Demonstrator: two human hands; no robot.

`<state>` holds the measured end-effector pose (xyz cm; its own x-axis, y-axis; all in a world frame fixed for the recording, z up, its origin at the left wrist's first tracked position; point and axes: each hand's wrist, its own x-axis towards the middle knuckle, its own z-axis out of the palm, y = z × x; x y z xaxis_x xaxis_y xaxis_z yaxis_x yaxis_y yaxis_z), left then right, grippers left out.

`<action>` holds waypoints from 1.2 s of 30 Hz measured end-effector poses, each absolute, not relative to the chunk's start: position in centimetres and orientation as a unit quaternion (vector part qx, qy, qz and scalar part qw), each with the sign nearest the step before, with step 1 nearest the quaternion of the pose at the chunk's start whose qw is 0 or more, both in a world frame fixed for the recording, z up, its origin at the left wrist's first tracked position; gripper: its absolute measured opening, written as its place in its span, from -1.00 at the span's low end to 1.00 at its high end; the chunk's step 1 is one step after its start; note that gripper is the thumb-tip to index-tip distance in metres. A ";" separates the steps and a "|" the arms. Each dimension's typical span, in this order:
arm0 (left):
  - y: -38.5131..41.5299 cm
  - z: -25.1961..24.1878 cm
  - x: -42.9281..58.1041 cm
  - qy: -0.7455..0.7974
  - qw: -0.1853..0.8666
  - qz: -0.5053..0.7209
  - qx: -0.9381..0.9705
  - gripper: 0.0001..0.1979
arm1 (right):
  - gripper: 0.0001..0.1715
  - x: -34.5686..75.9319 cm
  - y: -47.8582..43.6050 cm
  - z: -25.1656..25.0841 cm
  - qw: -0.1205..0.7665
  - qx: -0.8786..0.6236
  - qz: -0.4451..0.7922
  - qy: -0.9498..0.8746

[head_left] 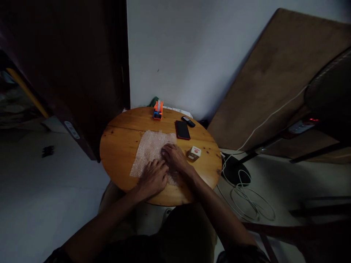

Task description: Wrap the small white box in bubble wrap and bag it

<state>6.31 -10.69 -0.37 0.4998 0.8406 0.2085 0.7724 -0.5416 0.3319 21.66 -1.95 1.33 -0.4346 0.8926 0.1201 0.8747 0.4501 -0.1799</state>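
Note:
A sheet of clear bubble wrap (pixel 149 148) is spread over the wooden table (pixel 117 149), its right side under both hands. My left hand (pixel 154 177) rests on the lower part of the sheet, fingers bent and closed on the wrap. Just to its right and farther up, my right hand (pixel 174 156) curls its fingers at the wrap's right side. Both sets of fingertips are close together, and the part of the sheet beneath them is hidden. Beside my right hand stands a small white and brown box (pixel 194 153) with a red mark on top.
An orange and blue tape dispenser (pixel 158 110) stands at the table's far edge. A dark phone (pixel 182 130) and a black remote control (pixel 188 121) lie to the right. A pale cable (pixel 244 197) coils on the floor near a fan stand (pixel 236 170). A brown board (pixel 274 84) leans on the wall.

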 end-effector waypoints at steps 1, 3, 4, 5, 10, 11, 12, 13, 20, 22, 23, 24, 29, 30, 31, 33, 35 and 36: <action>-10.6 -0.3 6.4 0.467 0.094 0.174 0.862 -0.88 | -0.65 21.6 -2.0 1.4 0.096 -0.521 0.041 -0.847; -10.5 -0.2 6.7 0.469 0.087 0.171 0.862 -0.88 | -0.64 21.5 -1.9 1.5 0.084 -0.524 0.033 -0.847; -10.5 -0.1 6.8 0.471 0.086 0.168 0.862 -0.88 | -0.64 21.5 -1.9 1.5 0.078 -0.527 0.031 -0.846; -10.5 -0.1 6.9 0.474 0.086 0.166 0.860 -0.88 | -0.64 21.5 -1.8 1.5 0.074 -0.530 0.030 -0.844; -10.6 -0.1 6.6 0.465 0.109 0.174 0.861 -0.84 | -0.64 22.0 -2.2 1.4 0.109 -0.533 0.043 -0.838; -10.7 -0.1 6.4 0.461 0.112 0.179 0.862 -0.82 | -0.65 22.4 -2.5 1.4 0.126 -0.533 0.041 -0.836; -10.8 -0.2 6.3 0.459 0.112 0.184 0.862 -0.79 | -0.65 23.0 -2.8 1.5 0.145 -0.533 0.038 -0.833; -11.0 -0.3 6.2 0.457 0.111 0.190 0.862 -0.77 | -0.66 23.7 -3.2 1.6 0.167 -0.532 0.032 -0.829; -11.5 -1.2 6.0 0.457 0.088 0.217 0.858 -0.70 | -0.45 31.4 -5.4 2.0 0.277 -0.607 -0.033 -0.744; -11.5 -1.5 6.0 0.456 0.082 0.220 0.859 -0.69 | -0.30 32.9 -5.6 1.4 0.263 -0.646 -0.028 -0.716; -11.5 -1.6 6.0 0.456 0.079 0.222 0.858 -0.69 | -0.27 33.4 -5.6 1.1 0.259 -0.659 -0.018 -0.706; -11.5 -1.6 6.0 0.457 0.077 0.223 0.858 -0.69 | -0.28 33.8 -5.5 0.7 0.259 -0.667 -0.003 -0.699; -11.5 -1.2 6.0 0.456 0.075 0.217 0.860 -0.71 | -0.50 33.8 -4.5 -0.3 0.354 -0.675 0.095 -0.641; -11.5 -1.1 6.0 0.456 0.075 0.212 0.861 -0.71 | -0.50 33.4 -4.4 -0.1 0.390 -0.664 0.116 -0.628; -11.5 -1.0 6.0 0.456 0.074 0.208 0.862 -0.72 | -0.48 32.8 -4.3 0.2 0.426 -0.644 0.142 -0.620; -11.5 -0.8 6.0 0.455 0.078 0.203 0.863 -0.71 | -0.43 31.2 -4.4 1.1 0.488 -0.581 0.211 -0.616; -11.6 -0.7 5.9 0.451 0.090 0.207 0.863 -0.69 | -0.38 28.9 -4.6 1.9 0.520 -0.522 0.278 -0.617; -11.6 -0.6 5.7 0.446 0.097 0.212 0.864 -0.68 | -0.37 27.7 -4.7 2.2 0.524 -0.505 0.306 -0.614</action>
<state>5.70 -11.59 -0.57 0.5132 0.8114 0.2798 0.7292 -0.5841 0.3565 27.73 -4.67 2.22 0.0592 0.9405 0.3345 0.2999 0.3029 -0.9046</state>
